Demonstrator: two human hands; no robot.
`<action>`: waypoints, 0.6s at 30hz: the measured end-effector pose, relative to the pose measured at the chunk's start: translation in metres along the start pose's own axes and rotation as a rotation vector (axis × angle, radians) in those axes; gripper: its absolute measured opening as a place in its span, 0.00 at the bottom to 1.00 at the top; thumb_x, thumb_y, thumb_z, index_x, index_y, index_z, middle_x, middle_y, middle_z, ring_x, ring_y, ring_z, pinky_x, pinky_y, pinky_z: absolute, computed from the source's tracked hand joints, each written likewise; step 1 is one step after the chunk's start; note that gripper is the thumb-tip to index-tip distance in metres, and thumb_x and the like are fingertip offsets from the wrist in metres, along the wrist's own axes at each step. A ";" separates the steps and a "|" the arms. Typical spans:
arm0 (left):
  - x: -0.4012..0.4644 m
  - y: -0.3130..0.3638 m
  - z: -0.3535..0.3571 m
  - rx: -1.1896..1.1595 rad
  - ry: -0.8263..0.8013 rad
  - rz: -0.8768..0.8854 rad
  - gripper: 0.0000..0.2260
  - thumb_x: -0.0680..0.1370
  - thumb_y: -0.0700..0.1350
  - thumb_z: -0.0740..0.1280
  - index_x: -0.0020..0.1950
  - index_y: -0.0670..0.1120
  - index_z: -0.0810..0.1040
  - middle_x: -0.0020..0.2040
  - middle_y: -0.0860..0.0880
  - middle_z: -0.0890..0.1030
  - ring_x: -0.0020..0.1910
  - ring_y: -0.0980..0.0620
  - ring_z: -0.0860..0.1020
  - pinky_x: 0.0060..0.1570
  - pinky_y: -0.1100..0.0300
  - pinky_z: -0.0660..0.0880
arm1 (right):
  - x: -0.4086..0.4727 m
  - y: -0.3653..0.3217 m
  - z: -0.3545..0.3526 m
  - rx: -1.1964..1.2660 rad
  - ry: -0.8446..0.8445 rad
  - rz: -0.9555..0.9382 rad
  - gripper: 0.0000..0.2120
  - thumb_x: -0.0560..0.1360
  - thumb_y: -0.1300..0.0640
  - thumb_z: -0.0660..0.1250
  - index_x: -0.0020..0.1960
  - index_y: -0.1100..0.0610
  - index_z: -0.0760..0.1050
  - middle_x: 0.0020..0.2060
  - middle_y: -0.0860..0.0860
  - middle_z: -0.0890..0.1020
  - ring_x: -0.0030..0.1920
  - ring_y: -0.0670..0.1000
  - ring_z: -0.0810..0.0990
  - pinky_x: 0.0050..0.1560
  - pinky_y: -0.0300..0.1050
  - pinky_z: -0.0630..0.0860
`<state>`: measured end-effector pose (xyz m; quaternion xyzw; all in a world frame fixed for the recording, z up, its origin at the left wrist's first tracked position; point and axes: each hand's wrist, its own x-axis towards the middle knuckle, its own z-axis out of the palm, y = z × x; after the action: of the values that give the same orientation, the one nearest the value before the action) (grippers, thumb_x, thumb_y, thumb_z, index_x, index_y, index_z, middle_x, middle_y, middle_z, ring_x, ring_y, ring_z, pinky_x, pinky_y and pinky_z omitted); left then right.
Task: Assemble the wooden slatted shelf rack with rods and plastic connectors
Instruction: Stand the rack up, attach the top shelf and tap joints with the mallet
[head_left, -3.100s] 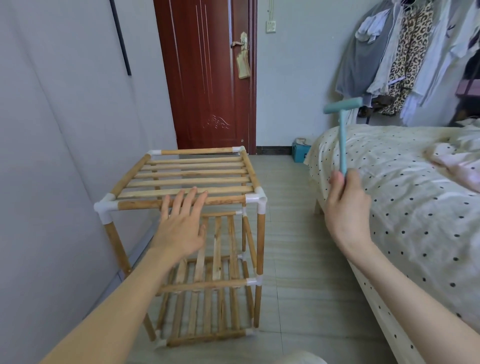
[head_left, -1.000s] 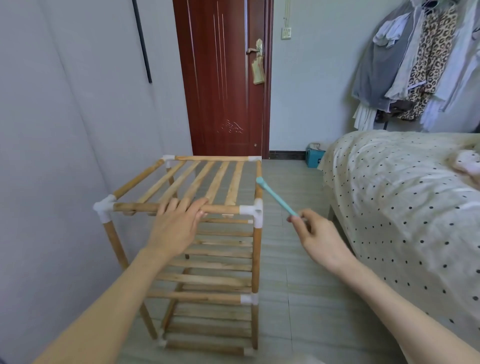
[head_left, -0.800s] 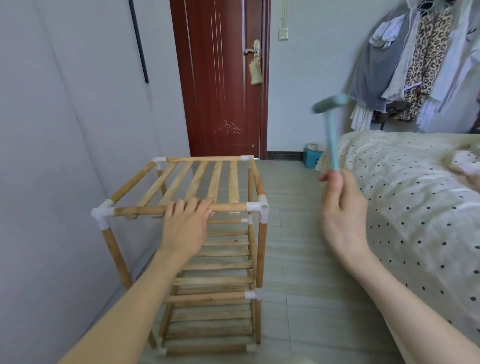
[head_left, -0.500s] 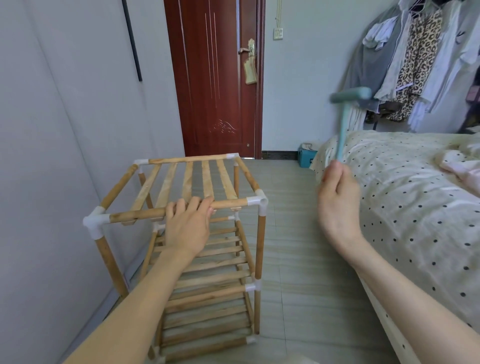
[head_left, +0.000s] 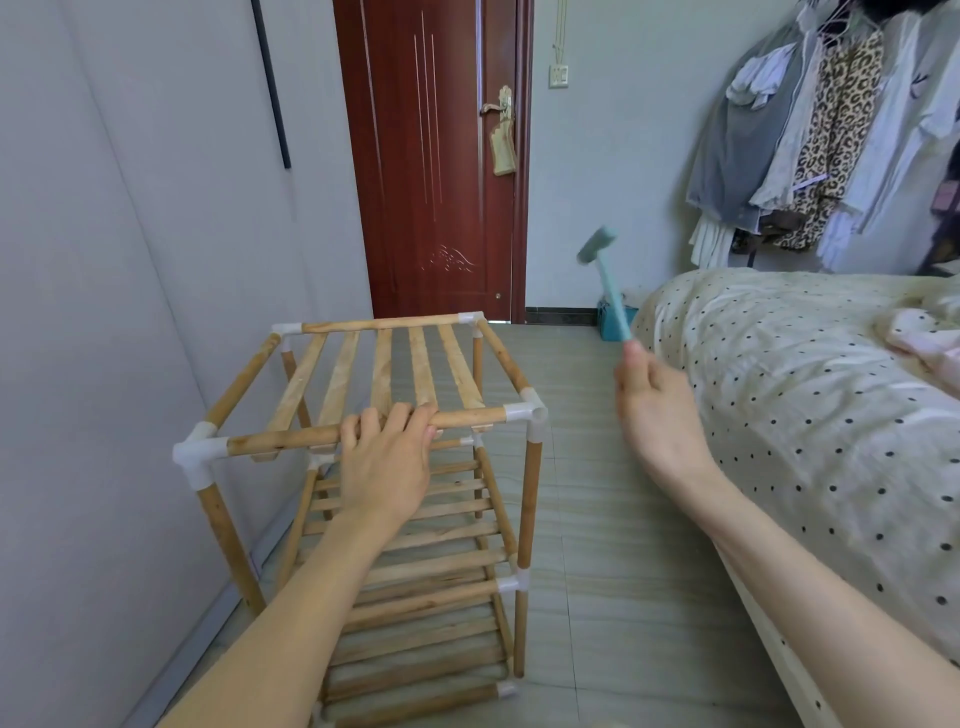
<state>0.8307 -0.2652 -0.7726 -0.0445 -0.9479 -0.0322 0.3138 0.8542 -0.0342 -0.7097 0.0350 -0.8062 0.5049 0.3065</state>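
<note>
The wooden slatted rack (head_left: 498, 364) stands upright on the floor beside the left wall, with white plastic connectors at its corners. My left hand (head_left: 387, 462) grips the top front rod (head_left: 280, 440), fingers curled over it near the middle. My right hand (head_left: 657, 410) holds the handle of a small light-blue hammer (head_left: 608, 280), raised to the right of the rack. The hammer head tilts up and to the left, above and right of the front right corner connector (head_left: 527, 413). Lower slatted tiers show below the top shelf.
A grey wall (head_left: 104, 312) runs close along the rack's left side. A bed with a dotted cover (head_left: 805, 415) fills the right. A dark red door (head_left: 436, 156) stands behind, and clothes (head_left: 831, 130) hang at the far right. Tiled floor (head_left: 597, 571) lies between rack and bed.
The hammer struck the front right corner about a second ago, rose high, and now tilts left and lower again. My left hand stays on the top front rod.
</note>
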 end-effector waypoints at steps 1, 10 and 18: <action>0.001 0.000 -0.001 0.005 -0.006 -0.005 0.16 0.82 0.50 0.51 0.67 0.53 0.70 0.56 0.52 0.76 0.50 0.45 0.69 0.54 0.52 0.59 | -0.003 0.000 0.001 0.070 0.093 -0.037 0.21 0.81 0.46 0.47 0.32 0.51 0.62 0.25 0.47 0.67 0.27 0.48 0.66 0.28 0.41 0.63; 0.002 -0.001 -0.001 -0.002 0.008 -0.012 0.15 0.82 0.49 0.52 0.66 0.52 0.71 0.55 0.52 0.76 0.49 0.46 0.69 0.54 0.52 0.58 | -0.013 -0.003 -0.003 0.429 0.012 0.201 0.24 0.82 0.47 0.48 0.28 0.52 0.59 0.17 0.44 0.61 0.19 0.44 0.58 0.22 0.33 0.55; 0.000 -0.001 -0.001 0.012 0.012 -0.011 0.15 0.82 0.49 0.52 0.66 0.52 0.71 0.55 0.51 0.77 0.49 0.45 0.70 0.54 0.52 0.58 | -0.027 0.023 -0.010 0.319 -0.350 0.462 0.20 0.81 0.46 0.51 0.33 0.54 0.61 0.18 0.44 0.61 0.19 0.45 0.57 0.21 0.35 0.57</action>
<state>0.8313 -0.2665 -0.7717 -0.0370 -0.9465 -0.0283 0.3194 0.8720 -0.0212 -0.7393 -0.0148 -0.7440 0.6673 0.0314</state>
